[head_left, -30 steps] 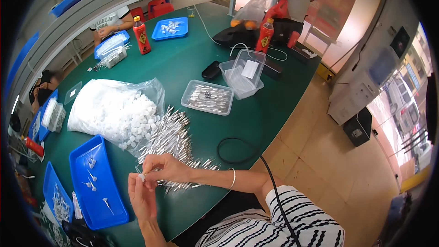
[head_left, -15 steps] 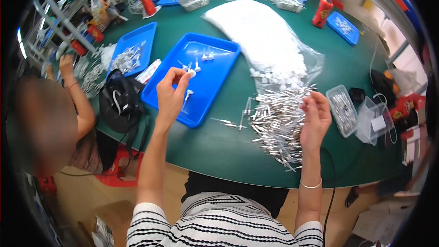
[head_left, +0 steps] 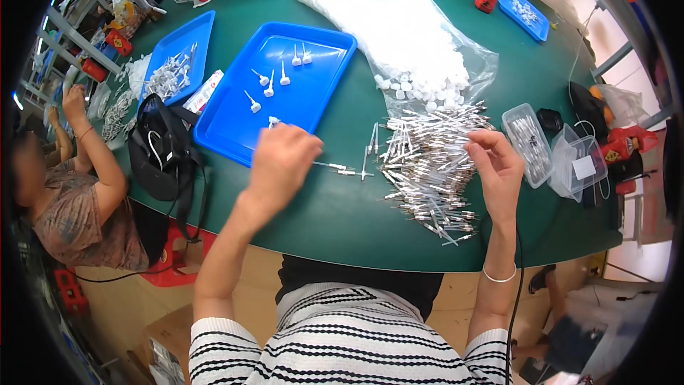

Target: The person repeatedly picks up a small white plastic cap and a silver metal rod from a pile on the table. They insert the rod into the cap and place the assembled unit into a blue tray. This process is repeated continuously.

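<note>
So we had the left hand (head_left: 281,164) hanging right by the near edge of the blue tray (head_left: 313,93), center-left of the frame, back turned to us, so we honestly couldn't tell if its fingers held anything. One white-headed piece (head_left: 273,122) lay right beside the knuckles. Off to the right, the right hand (head_left: 499,167) sat at the right edge of the heap of slim metal-and-white pieces (head_left: 427,164), fingers bent with just a narrow gap to the thumb; we couldn't make out whether a thin piece was pinched there.

Between the hands, a few loose pieces (head_left: 349,171) lay on the green bench (head_left: 342,228). We figured a sleeve or wrist could've swept those off the near edge, and one careless grab could've made the heap slide or tangle, since everything was crisscrossed. Further up the tray, more white-headed pieces were spread apart; a bump on the rim could've rolled them together.

To the right of the heap we had a clear container (head_left: 539,180) of similar pieces. Farthest out, top center, a clear bag of white caps (head_left: 385,21) gaped toward the heap, so one nudge might've spilled caps into it.
</note>
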{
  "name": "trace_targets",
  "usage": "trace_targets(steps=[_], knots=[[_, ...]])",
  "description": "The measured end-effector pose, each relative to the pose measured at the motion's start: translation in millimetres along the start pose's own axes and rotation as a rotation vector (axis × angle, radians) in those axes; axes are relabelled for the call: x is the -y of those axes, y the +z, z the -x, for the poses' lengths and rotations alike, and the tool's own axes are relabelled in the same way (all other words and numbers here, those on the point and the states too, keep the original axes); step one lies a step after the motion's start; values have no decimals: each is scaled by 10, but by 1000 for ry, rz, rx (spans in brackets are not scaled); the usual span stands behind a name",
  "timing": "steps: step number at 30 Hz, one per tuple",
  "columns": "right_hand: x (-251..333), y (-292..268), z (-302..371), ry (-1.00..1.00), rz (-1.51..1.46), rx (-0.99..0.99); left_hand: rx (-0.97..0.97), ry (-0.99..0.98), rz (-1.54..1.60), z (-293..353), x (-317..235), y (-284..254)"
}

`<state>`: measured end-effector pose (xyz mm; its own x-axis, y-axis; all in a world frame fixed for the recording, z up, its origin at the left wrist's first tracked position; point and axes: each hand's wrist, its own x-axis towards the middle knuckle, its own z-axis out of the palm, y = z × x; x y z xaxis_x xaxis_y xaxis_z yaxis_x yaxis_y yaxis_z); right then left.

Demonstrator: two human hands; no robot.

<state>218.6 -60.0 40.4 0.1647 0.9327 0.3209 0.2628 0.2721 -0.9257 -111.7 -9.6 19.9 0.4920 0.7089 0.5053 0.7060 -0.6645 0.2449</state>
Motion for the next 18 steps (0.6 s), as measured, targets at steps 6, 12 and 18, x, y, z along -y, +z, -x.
trace_targets(steps=[6, 12, 18], knots=[[-26, 119, 45, -3, 66, 87, 181, 134, -156, 167, -32, 297], [84, 411, 21, -150, 171, 275, 110, 101, -168, 154, 1, 298], [131, 679, 61, -510, 408, 286, 158, -235, 288, -111, -271, 83]])
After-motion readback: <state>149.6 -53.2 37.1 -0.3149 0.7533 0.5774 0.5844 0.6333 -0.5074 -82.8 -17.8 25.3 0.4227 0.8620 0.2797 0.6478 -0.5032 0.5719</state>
